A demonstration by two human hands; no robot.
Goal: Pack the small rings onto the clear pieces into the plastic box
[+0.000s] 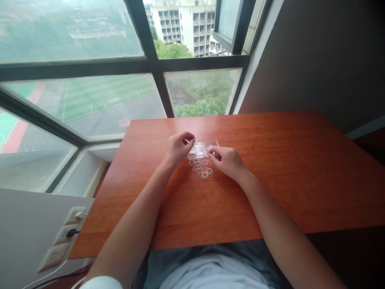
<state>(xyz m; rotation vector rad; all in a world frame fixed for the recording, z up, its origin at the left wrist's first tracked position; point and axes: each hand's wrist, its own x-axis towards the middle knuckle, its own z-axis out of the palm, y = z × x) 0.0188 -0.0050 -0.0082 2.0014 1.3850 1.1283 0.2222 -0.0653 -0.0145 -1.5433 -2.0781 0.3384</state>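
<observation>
Thin pale round rings (205,173): some overlapping, on the reddish-brown wooden table (300,168).
Clear plastic box (199,151): rings' twelve o'clock.
Left hand (179,148): box's nine o'clock, pinching a tiny thin item (196,138).
Right hand (228,160): box's four o'clock, fingertips drawn in; cannot tell if holding.

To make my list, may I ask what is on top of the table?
Loose rings and a clear box. Parts of the box behind the left hand and right hand cannot be seen.
</observation>
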